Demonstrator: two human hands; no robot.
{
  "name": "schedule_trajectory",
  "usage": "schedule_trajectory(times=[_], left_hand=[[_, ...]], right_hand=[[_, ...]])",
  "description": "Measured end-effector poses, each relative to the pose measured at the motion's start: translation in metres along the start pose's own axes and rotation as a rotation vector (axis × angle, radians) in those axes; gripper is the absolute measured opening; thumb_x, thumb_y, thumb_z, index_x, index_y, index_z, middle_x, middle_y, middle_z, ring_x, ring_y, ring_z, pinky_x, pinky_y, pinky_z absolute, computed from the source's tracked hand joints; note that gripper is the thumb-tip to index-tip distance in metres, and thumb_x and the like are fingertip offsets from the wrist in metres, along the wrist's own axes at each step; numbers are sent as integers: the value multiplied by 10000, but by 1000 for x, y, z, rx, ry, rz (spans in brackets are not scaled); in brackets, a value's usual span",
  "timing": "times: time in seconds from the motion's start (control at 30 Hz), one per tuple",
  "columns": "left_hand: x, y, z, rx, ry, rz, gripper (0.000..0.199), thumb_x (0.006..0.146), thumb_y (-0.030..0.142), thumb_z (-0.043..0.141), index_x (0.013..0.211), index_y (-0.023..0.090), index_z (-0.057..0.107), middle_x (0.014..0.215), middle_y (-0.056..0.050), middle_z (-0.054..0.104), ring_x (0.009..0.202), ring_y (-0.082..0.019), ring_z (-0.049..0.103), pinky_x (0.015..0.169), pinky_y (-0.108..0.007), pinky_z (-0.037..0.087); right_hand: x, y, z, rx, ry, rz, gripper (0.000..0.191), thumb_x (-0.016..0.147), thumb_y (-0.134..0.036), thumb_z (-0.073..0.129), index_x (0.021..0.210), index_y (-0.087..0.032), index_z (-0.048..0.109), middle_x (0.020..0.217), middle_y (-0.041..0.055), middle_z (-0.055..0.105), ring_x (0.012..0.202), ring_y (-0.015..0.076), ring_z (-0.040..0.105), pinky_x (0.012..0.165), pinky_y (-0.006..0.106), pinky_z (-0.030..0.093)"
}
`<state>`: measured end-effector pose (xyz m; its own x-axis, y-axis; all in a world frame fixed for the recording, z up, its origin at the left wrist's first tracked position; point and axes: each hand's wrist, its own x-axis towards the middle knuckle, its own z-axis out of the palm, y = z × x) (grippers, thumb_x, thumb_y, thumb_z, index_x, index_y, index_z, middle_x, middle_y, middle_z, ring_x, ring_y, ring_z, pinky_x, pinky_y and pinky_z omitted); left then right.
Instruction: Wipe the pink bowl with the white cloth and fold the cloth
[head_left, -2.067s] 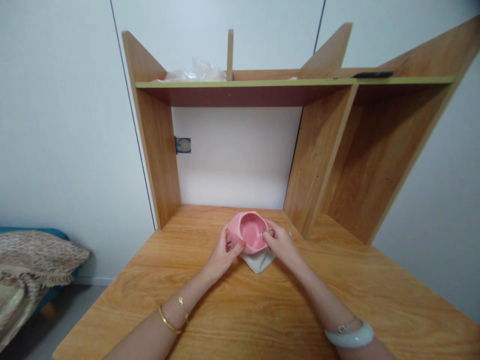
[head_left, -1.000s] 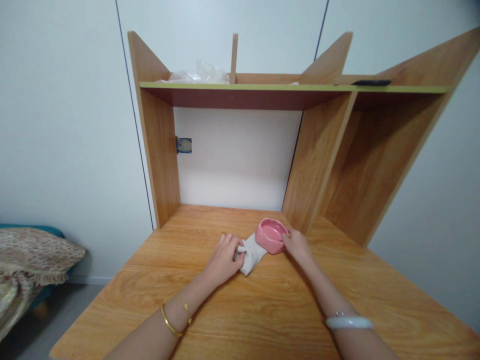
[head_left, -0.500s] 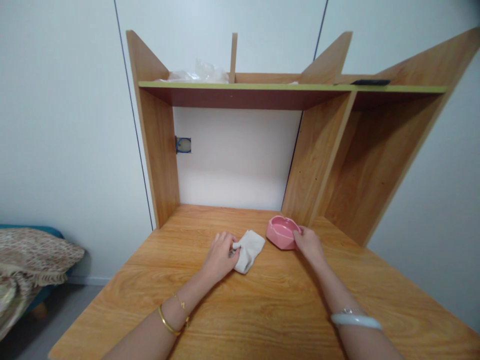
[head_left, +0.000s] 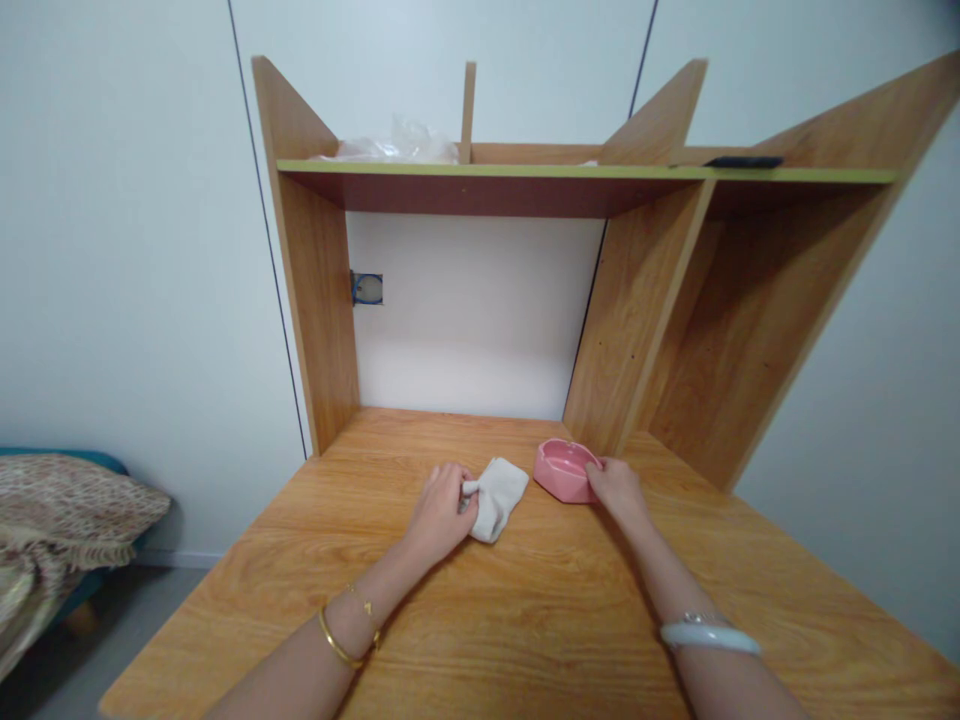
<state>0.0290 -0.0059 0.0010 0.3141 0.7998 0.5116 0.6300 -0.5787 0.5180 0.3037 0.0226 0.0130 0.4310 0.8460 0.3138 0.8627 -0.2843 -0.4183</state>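
Observation:
A small white cloth (head_left: 501,496) lies partly bunched on the wooden desk (head_left: 480,620). My left hand (head_left: 444,512) pinches its left end between thumb and fingers. To the right of the cloth is a pink faceted ashtray (head_left: 561,471), a shallow bowl with an angular rim. My right hand (head_left: 616,490) grips the ashtray's right side, thumb over the rim; the fingers beneath are hidden. The ashtray is at the desk surface or just above it; I cannot tell which. A narrow gap separates it from the cloth.
A wooden hutch with a shelf (head_left: 480,172) rises at the desk's back. Crumpled clear plastic (head_left: 401,142) and a flat black object (head_left: 744,162) lie on it. A wall box (head_left: 367,289) shows behind. A patterned blanket (head_left: 75,510) covers furniture at left.
The ashtray has tipped slightly toward me in my right hand, so less of its inside shows. My left hand and the cloth have barely shifted.

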Motion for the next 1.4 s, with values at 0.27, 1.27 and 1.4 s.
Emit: schedule_trajectory(times=[0.27, 1.27, 1.4], left_hand=[[0, 0, 0, 26, 10, 12, 71, 747, 192, 451, 817, 199, 452, 836, -27, 527, 862, -193, 462, 723, -303, 368], [15, -13, -70, 859, 269, -273, 192, 752, 167, 409, 830, 179, 584, 898, -95, 519, 888, -257, 442, 772, -389, 280], [14, -10, -65, 802, 251, -176, 155, 753, 187, 437, 823, 190, 575, 896, -74, 529, 889, -244, 437, 795, -385, 280]], right_hand=[[-13, -13, -12, -54, 20, 83, 410, 807, -303, 360, 1113, -110, 554, 887, 183, 650, 817, 279, 612, 615, 311, 407], [-65, -76, 19, -151, -316, -543, 364, 751, -106, 410, 1097, -185, 492, 1095, 93, 564, 965, 202, 546, 739, 283, 368], [-63, -76, 16, -135, -314, -500, 242, 792, -151, 413, 998, -209, 525, 984, 61, 620, 904, 190, 569, 696, 265, 355]])
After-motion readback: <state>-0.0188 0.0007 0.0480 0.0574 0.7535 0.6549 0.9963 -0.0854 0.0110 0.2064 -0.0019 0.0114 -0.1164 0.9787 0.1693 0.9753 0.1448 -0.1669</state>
